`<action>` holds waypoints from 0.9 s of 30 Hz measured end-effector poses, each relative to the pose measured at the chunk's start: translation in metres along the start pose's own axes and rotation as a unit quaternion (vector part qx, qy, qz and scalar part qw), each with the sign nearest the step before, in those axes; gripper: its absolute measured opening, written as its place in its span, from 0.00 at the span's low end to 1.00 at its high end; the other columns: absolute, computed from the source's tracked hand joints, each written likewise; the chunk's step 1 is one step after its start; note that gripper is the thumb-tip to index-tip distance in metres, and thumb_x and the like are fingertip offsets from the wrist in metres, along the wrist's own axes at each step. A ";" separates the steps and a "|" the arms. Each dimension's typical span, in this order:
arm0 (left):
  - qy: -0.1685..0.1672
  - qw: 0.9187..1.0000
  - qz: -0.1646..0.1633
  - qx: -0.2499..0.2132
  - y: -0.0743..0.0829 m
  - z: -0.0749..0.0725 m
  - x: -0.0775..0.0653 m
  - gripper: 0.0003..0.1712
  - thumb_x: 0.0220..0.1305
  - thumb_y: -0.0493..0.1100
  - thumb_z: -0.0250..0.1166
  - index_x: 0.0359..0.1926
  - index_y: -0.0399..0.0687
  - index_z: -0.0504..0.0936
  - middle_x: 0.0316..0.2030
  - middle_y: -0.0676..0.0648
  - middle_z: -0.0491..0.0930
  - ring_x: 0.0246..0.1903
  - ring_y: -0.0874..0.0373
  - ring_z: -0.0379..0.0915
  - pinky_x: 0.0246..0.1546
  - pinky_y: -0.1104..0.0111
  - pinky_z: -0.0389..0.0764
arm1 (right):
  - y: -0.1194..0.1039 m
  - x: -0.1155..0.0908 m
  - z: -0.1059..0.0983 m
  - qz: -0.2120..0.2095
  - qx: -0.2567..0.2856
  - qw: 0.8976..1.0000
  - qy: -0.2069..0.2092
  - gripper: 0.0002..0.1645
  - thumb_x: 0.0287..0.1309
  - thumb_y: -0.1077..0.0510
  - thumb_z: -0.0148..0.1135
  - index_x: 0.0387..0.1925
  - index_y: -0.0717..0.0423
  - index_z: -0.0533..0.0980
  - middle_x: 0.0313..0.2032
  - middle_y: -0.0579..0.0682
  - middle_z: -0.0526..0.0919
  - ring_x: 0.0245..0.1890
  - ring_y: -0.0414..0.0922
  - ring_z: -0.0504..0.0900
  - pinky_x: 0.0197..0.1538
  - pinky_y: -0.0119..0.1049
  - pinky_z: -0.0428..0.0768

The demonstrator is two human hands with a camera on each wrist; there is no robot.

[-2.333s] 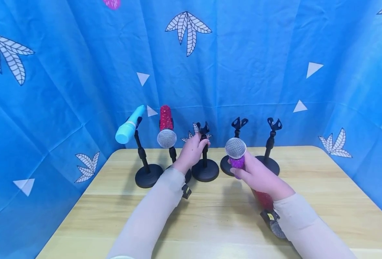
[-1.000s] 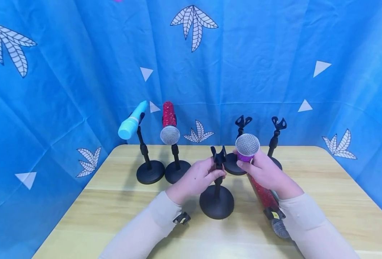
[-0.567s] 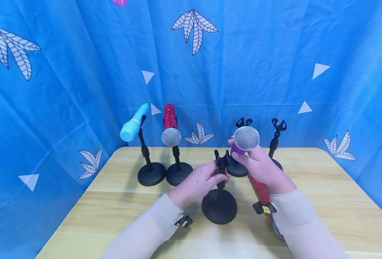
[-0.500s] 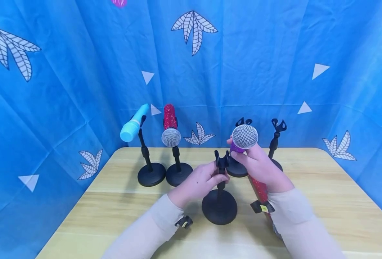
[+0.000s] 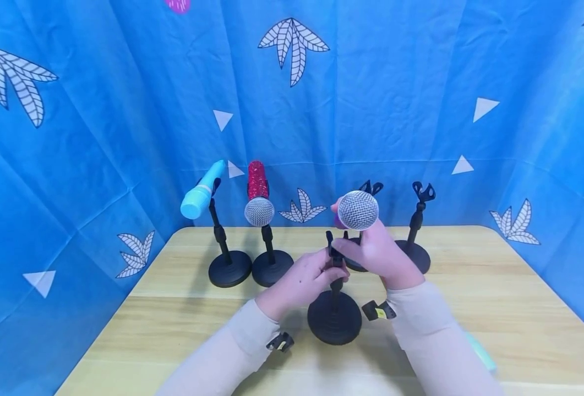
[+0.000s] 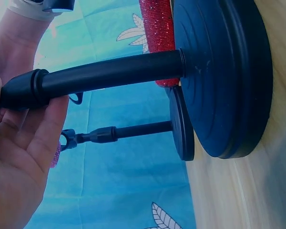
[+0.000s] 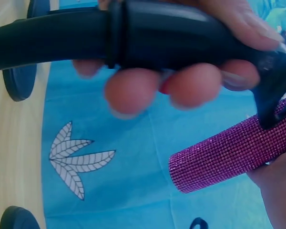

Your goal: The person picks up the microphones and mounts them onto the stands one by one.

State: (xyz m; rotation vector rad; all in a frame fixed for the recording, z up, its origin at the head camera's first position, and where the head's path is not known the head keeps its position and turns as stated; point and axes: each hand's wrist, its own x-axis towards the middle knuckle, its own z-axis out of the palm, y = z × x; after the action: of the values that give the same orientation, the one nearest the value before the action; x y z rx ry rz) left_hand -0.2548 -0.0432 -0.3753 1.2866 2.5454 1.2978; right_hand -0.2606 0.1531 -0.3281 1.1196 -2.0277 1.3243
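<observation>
My left hand (image 5: 301,278) grips the post of a black microphone stand (image 5: 334,319), which stands upright near the table's middle. The left wrist view shows the fingers and thumb around the upper post (image 6: 24,93). In my right hand (image 5: 383,253) is a microphone (image 5: 358,210) with a silver mesh head and a purple glittery handle (image 7: 229,150). It is right above the stand's forked clip (image 7: 271,90), close beside it in the right wrist view. Whether the handle touches the clip, I cannot tell. My right thumb overlaps the clip in the head view.
At the back left, stands hold a light blue microphone (image 5: 202,192) and a red glittery microphone (image 5: 258,181). Two more stands with bare clips (image 5: 423,191) are at the back right, one partly behind my right hand. A turquoise object (image 5: 480,352) peeks from beside my right sleeve.
My left hand has brought the stand forward and rightward from the back row. My right hand has moved left with the purple microphone to the clip. The right arm now hides the lying red microphone.
</observation>
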 end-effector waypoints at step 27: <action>-0.002 1.000 0.029 0.004 -0.002 -0.001 0.000 0.11 0.79 0.48 0.53 0.48 0.49 0.79 0.37 0.57 0.83 0.40 0.66 0.78 0.48 0.70 0.80 | 0.006 -0.002 0.009 0.163 0.026 0.983 -0.078 0.62 0.36 0.50 0.85 0.71 0.47 0.58 0.66 0.48 0.71 0.64 0.49 0.70 0.67 0.65 0.62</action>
State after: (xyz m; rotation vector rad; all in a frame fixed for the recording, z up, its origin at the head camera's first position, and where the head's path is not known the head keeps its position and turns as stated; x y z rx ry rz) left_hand -0.2566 -0.0447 -0.3760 1.3728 2.5323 1.2946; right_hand -0.2641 0.1467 -0.3367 0.9678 -2.3839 1.4917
